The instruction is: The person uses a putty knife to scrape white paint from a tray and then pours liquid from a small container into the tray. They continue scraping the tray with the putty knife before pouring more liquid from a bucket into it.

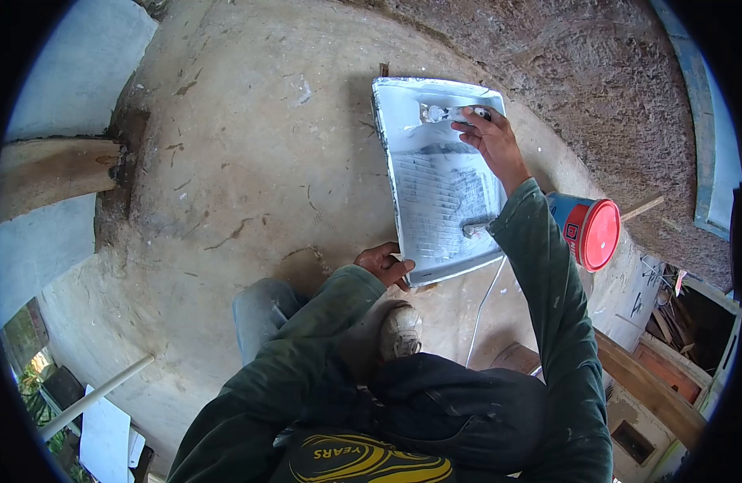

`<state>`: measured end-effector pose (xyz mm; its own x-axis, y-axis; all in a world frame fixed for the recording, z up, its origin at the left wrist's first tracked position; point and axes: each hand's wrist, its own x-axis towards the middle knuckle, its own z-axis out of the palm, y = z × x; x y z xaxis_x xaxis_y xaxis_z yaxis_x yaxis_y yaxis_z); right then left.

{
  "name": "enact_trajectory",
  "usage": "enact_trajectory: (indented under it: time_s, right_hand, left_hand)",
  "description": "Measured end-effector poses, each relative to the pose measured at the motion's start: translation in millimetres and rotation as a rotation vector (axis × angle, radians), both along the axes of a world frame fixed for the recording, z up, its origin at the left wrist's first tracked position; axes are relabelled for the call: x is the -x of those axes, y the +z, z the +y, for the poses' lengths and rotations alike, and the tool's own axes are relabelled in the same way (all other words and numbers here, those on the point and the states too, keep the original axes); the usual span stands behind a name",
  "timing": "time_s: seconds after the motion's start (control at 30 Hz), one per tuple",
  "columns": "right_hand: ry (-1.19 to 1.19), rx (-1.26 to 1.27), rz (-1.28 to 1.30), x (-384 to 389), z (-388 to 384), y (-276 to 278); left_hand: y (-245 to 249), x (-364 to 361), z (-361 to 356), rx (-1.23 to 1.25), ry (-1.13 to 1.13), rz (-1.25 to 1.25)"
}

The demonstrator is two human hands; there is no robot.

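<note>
A white-coated paint tray (435,193) with a ribbed slope lies on the floor before me. My left hand (385,264) grips its near left corner, thumb over the rim. At the tray's far end, my right hand (492,141) pinches a small paint-covered brush (445,113) by its dark end. The brush's white end lies over the deep part of the tray; its exact shape is hard to make out. Another small paint-smeared piece (474,230) rests on the ribbed slope, partly behind my right sleeve.
A blue paint bucket with a red lid (603,235) is to the right of the tray. A thin white rod or cord (485,310) runs down from the tray. Rough soil or unplastered wall (596,88) borders the far right. A wooden post (57,179) is at left.
</note>
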<state>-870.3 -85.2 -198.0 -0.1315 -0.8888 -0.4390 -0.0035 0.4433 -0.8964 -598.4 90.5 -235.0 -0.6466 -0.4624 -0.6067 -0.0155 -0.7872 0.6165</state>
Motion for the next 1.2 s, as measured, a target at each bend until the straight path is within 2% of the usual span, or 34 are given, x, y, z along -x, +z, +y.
enact_trajectory:
  time_s: [0.53, 0.83, 1.03, 1.13, 1.17, 1.2]
  right_hand:
    - [0.008, 0.021, -0.088, 7.3, -0.6, 10.3]
    - [0.031, 0.080, 0.022, 16.9, -4.9, 31.1]
    - [0.031, 0.111, 0.297, 45.0, -3.4, 60.4]
    - [0.049, 0.186, 0.655, 63.3, -5.2, 76.0]
    - [0.049, 0.185, 0.655, 68.4, -5.1, 78.9]
    - [0.050, 0.172, 0.759, 74.5, -5.2, 80.9]
  left_hand:
    - [2.6, -0.9, -1.9, 0.028, -0.025, -0.021]
    - [1.2, 0.0, -0.5, 0.020, -0.009, -0.017]
    - [1.8, -0.6, -1.7, 0.038, -0.047, -0.032]
    - [3.0, -0.9, -2.7, 0.033, -0.053, -0.042]
    - [3.1, -1.0, -3.1, 0.030, -0.059, -0.048]
    - [3.3, -1.1, -3.3, 0.029, -0.059, -0.048]
